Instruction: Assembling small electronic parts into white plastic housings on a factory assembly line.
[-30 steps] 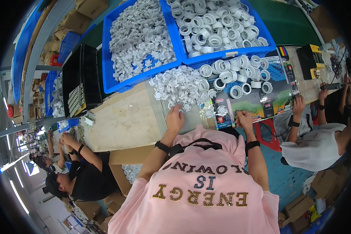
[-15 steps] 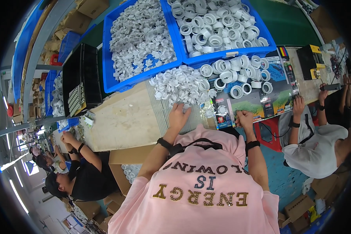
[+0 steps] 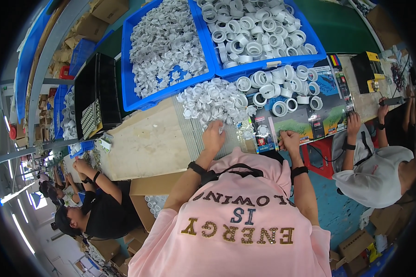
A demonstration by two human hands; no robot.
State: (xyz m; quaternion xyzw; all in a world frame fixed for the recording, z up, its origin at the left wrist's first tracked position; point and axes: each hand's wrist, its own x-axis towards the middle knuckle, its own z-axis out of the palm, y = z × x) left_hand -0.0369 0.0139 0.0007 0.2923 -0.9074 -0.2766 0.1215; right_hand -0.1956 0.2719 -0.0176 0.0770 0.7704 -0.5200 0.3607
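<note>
- While looking down from the head view, finds the left hand point(image 3: 212, 136) at the near edge of a loose pile of small white petal-shaped pieces point(image 3: 211, 99).
- Shows its grip with fingers bent and drawn close together, tips at the nearest pieces; cannot tell whether pinching a piece or only touching.
- Shows the right hand point(image 3: 290, 141) with fingers curled inward, at the near edge of a colourful printed sheet point(image 3: 286, 123); cannot tell whether pinching anything there, with the inside of this grip hidden.
- Wears 2 dark wristbands point(image 3: 299, 171), 1 per wrist, and a pink top point(image 3: 240, 207).
- Places the pile partly over a grey ribbed mat point(image 3: 194, 136), on a pale counter point(image 3: 138, 143), reaching right toward the sheet.
- Lays a loose group of white rings point(image 3: 279, 109) over the far part of the sheet, right of the pile, some flat, others tipped on their sides.
- Holds many more petal-shaped pieces in the left blue bin point(image 3: 126, 74), beyond the pile, with patches of blue bottom showing.
- Holds many more white rings in the right blue bin point(image 3: 245, 70), just beside the left blue bin.
- Stands a black crate point(image 3: 90, 87) left of the bins, and an open cardboard box point(image 3: 150, 184) below the counter's near edge, with white parts inside.
- Includes a co-worker in white point(image 3: 372, 175) at the right, and another in black point(image 3: 108, 207) at the left.
</note>
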